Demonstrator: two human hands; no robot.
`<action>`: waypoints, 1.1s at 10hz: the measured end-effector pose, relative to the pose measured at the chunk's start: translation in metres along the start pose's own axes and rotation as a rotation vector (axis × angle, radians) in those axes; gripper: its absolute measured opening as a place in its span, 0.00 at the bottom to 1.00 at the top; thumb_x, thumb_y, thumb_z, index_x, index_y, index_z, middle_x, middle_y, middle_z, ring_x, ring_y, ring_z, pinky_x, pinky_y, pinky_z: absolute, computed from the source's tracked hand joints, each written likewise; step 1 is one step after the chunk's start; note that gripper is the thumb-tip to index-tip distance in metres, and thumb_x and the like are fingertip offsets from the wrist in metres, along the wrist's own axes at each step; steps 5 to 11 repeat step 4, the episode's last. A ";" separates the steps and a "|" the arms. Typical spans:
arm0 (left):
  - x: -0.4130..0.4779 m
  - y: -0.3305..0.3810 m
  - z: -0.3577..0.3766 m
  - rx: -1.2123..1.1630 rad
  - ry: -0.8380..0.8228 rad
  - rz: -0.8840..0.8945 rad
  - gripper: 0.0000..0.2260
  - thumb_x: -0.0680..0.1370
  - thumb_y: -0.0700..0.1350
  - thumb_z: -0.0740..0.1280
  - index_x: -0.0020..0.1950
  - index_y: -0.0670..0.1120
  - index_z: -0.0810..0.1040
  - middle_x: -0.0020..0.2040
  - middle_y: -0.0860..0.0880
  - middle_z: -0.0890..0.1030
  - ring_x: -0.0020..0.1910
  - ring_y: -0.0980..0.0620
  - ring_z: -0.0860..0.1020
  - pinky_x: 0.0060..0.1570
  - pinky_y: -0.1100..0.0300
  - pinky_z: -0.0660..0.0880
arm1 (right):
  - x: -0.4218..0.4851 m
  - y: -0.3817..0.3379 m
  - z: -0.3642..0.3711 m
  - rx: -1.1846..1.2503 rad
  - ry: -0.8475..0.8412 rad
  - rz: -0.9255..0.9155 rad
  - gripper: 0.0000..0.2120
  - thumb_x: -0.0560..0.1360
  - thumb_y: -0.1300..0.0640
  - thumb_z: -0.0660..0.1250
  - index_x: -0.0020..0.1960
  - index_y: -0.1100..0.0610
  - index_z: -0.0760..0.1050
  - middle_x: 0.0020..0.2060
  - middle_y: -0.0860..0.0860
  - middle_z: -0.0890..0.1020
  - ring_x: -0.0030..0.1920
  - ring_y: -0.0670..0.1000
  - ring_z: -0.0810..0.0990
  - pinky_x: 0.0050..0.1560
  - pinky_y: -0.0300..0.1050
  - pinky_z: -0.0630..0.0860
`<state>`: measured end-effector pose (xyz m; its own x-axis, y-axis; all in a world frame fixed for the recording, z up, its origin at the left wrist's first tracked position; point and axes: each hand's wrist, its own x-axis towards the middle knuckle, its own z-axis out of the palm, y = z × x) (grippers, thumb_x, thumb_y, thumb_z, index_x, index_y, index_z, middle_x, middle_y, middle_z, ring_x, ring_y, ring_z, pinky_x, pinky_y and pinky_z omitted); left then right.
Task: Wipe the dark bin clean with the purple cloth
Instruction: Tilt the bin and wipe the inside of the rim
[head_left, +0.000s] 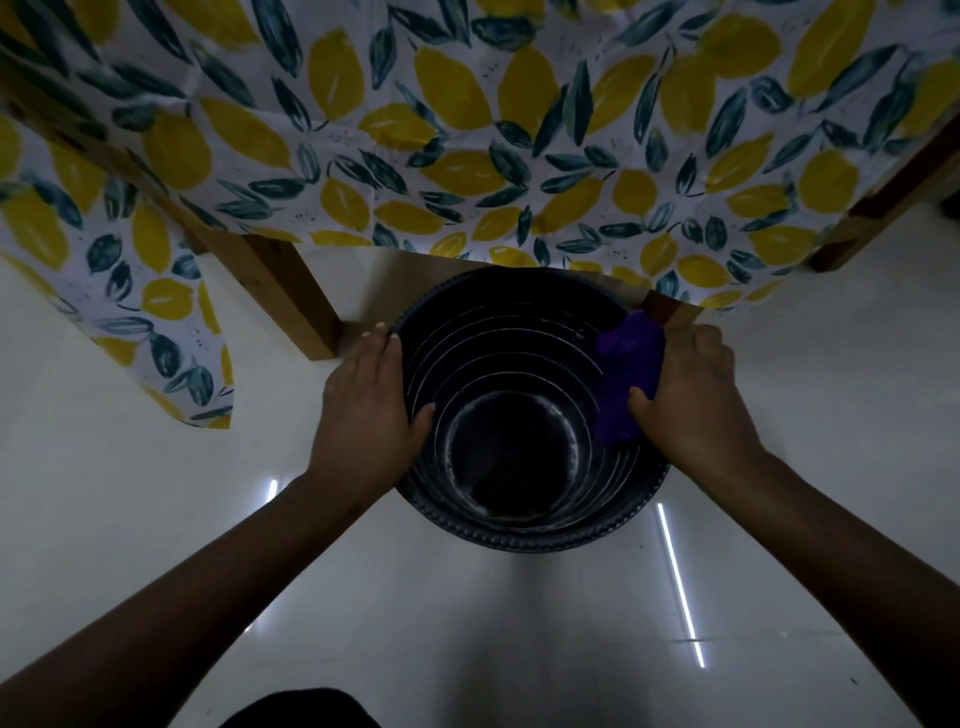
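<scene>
1. A lemon-print tablecloth (467, 130), white with yellow lemons and dark green leaves, is filling the top half of the view. It is hanging over a wooden table whose leg (283, 296) is standing at the left, and one corner of the cloth is drooping low toward the floor on the left side.
2. A pale, glossy tiled floor (467, 623) is spreading across the lower half, and it is reflecting thin bright streaks of light. The room is looking dim.
3. The dark bin (519, 499) is standing upright on the floor at the centre, just in front of the table edge, with its far rim tucking under the cloth hem. It is round and near black, with a ribbed rim. Its inner wall is showing pale concentric rings stepping down to a round base, where a whitish ring of residue is showing around the edge.
4. The left hand (369, 395) is gripping the bin's left rim, thumb hooking inside and fingers lying outside.
5. The right hand (693, 389) is clasping the right rim and is pressing the purple cloth (626, 374) against the inner wall there.
6. The purple cloth is bunching up, vivid violet, draping from the rim down the inside.
7. No brand, label or writing is readable anywhere.
</scene>
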<state>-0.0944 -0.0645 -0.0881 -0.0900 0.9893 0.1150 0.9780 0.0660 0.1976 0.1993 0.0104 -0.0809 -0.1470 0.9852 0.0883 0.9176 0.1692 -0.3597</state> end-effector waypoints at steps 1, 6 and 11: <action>0.001 0.002 0.001 0.050 -0.069 0.055 0.35 0.76 0.55 0.64 0.76 0.37 0.58 0.77 0.37 0.59 0.75 0.39 0.60 0.72 0.43 0.63 | 0.001 -0.007 -0.003 -0.040 -0.007 -0.026 0.31 0.70 0.62 0.71 0.69 0.68 0.63 0.63 0.66 0.68 0.59 0.65 0.68 0.56 0.55 0.68; 0.011 0.015 -0.038 -0.050 -0.269 0.013 0.36 0.78 0.60 0.60 0.78 0.42 0.53 0.79 0.43 0.51 0.79 0.44 0.51 0.76 0.48 0.53 | 0.008 -0.035 -0.029 -0.120 -0.124 -0.089 0.28 0.71 0.52 0.71 0.68 0.61 0.70 0.64 0.59 0.72 0.64 0.62 0.70 0.58 0.59 0.70; 0.011 0.015 -0.038 -0.050 -0.269 0.013 0.36 0.78 0.60 0.60 0.78 0.42 0.53 0.79 0.43 0.51 0.79 0.44 0.51 0.76 0.48 0.53 | 0.008 -0.035 -0.029 -0.120 -0.124 -0.089 0.28 0.71 0.52 0.71 0.68 0.61 0.70 0.64 0.59 0.72 0.64 0.62 0.70 0.58 0.59 0.70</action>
